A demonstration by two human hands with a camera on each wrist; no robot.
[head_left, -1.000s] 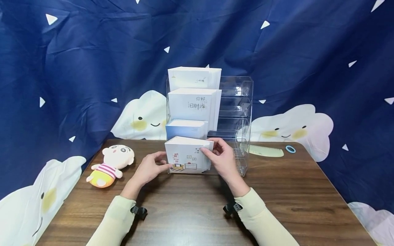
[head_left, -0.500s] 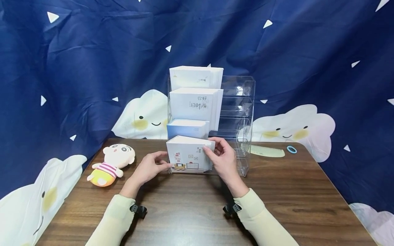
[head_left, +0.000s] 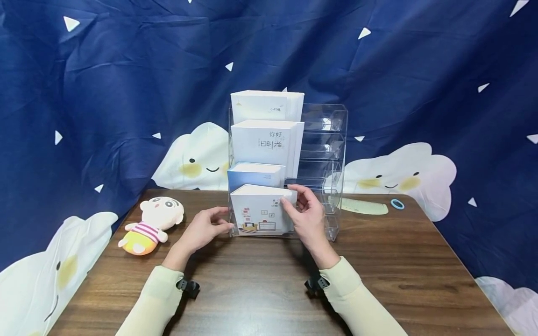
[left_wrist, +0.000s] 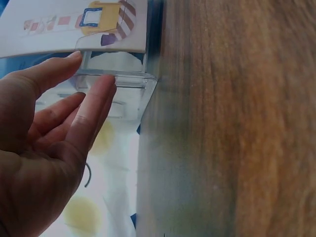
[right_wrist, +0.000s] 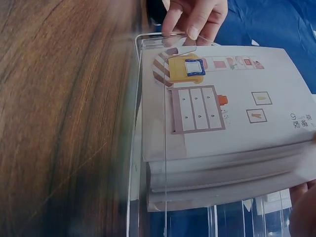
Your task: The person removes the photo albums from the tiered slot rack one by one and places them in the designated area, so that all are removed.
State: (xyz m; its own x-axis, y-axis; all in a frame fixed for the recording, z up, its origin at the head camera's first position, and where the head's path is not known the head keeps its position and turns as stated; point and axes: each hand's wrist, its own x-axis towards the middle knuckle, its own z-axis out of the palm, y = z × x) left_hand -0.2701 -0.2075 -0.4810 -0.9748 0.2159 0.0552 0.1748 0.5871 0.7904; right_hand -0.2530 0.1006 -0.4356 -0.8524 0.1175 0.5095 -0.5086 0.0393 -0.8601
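A white book (head_left: 258,210) with drawings of furniture on its cover stands in the lowest tier of a clear acrylic rack (head_left: 332,224). My right hand (head_left: 308,215) pinches its upper right corner, thumb in front and fingers behind. In the right wrist view the book's cover (right_wrist: 232,98) and layered side edge (right_wrist: 222,177) show close up. My left hand (head_left: 206,227) holds the rack's lower left corner between thumb and fingers, a small gap away from the book. The left wrist view shows the thumb (left_wrist: 54,71) at the rack's clear wall.
Above stand a blue-topped book (head_left: 254,176) and two larger white books, one lettered (head_left: 260,144) and one at the top (head_left: 258,108). A plush doll (head_left: 153,226) lies left on the wooden table (head_left: 252,289). A pale green comb (head_left: 363,206) and a blue ring (head_left: 397,204) lie right.
The illustrated book has shifted slightly to the right in its tier with my right hand, so a gap has opened at its left. My left hand has stayed at the rack's corner.
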